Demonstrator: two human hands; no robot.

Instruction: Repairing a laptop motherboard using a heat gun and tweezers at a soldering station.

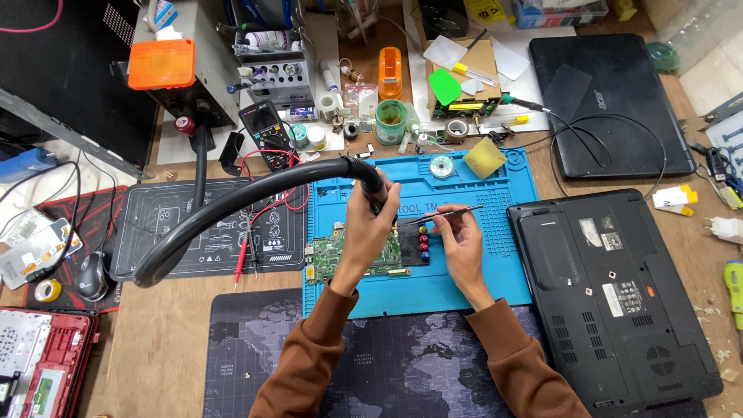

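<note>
My left hand (370, 226) grips the black hot-air handpiece (373, 179) at the end of a thick black hose (232, 203), with the nozzle held over a green circuit board (331, 252). The board lies on a blue repair mat (457, 272). My right hand (458, 231) pinches thin tweezers (443, 215), whose tip points left toward the nozzle and the board. Both sleeves are brown. The spot under the nozzle is hidden by my left hand.
A black laptop (619, 298) lies bottom-up at the right, another closed laptop (611, 101) behind it. A multimeter (265, 133) with red leads, a black mat (162, 226), solder reel (442, 166), yellow sponge (484, 159) and a rework station (186, 66) surround the work area.
</note>
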